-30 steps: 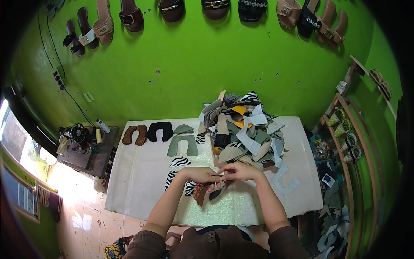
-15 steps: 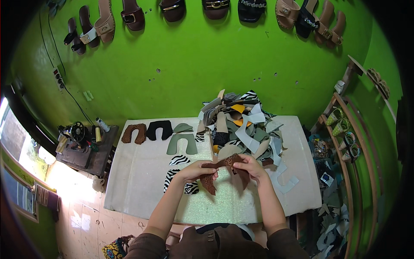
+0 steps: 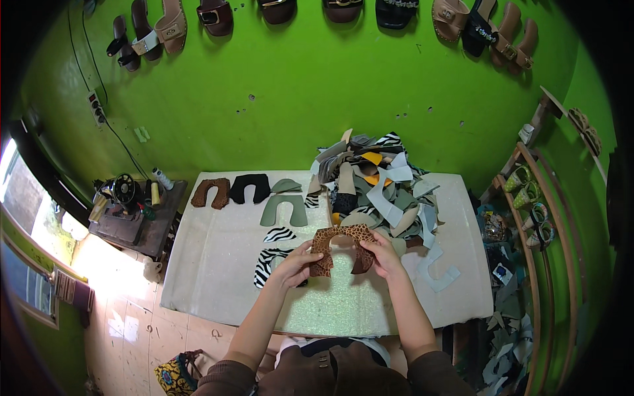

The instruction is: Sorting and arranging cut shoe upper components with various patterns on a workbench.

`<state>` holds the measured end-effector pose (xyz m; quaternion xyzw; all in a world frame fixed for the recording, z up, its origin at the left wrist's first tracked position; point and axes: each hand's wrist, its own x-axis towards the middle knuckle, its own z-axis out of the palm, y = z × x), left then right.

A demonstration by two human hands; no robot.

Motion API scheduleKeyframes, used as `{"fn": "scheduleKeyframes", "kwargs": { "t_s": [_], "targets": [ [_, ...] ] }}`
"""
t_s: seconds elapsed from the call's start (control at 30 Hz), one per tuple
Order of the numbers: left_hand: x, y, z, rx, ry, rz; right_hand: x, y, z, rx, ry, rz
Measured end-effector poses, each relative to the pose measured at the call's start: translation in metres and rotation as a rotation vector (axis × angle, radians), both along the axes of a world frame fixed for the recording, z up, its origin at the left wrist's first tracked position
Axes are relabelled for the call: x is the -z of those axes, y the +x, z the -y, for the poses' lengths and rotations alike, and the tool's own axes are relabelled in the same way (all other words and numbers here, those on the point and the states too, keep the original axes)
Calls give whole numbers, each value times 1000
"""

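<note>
A leopard-print, U-shaped material piece (image 3: 342, 233) is stretched between my hands above the table, its patterned face up and its opening toward me. My left hand (image 3: 294, 264) pinches its left leg, and my right hand (image 3: 383, 255) grips the right leg. Beside my left hand lies a zebra-print piece (image 3: 263, 264), partly hidden by that hand, with a small zebra-print half-round (image 3: 280, 234) above it. Farther back are a grey-green U-shape (image 3: 282, 210), a black one (image 3: 249, 188) and a brown leopard-print one (image 3: 210, 193).
A heap of mixed material scraps (image 3: 380, 188) covers the back right of the pale table (image 3: 218, 277). Light grey cut pieces (image 3: 439, 270) lie at the right. A sewing machine (image 3: 124, 204) stands at the left, a wooden rack (image 3: 545, 264) at the right. Sandals (image 3: 214, 20) hang on the green wall.
The leopard-print piece was folded and twisted with its plain brown side partly showing. Now it is spread flat, patterned face up, in both hands. My view has shifted slightly.
</note>
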<state>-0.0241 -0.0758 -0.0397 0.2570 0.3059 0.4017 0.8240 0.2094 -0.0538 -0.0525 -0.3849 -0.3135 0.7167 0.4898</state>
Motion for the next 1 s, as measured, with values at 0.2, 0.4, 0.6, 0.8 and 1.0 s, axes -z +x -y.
{"fn": "scheduleKeyframes", "kwargs": {
  "t_s": [0.2,0.4,0.6,0.8,1.0],
  "targets": [
    [12,-5,12,-74,34,-15,9,-6,5,-170,-46,-126],
    [29,-25,26,-190,18,-89,33,-33,10,-306,-237,0],
    [37,-65,34,-294,-95,-135,35,-81,7,-334,-356,53],
    [49,-115,20,-443,-135,-221,46,-137,-17,-401,-380,-83],
    [58,-193,-5,-425,-165,-318,62,-214,-49,-375,-418,-150]
  ]
}}
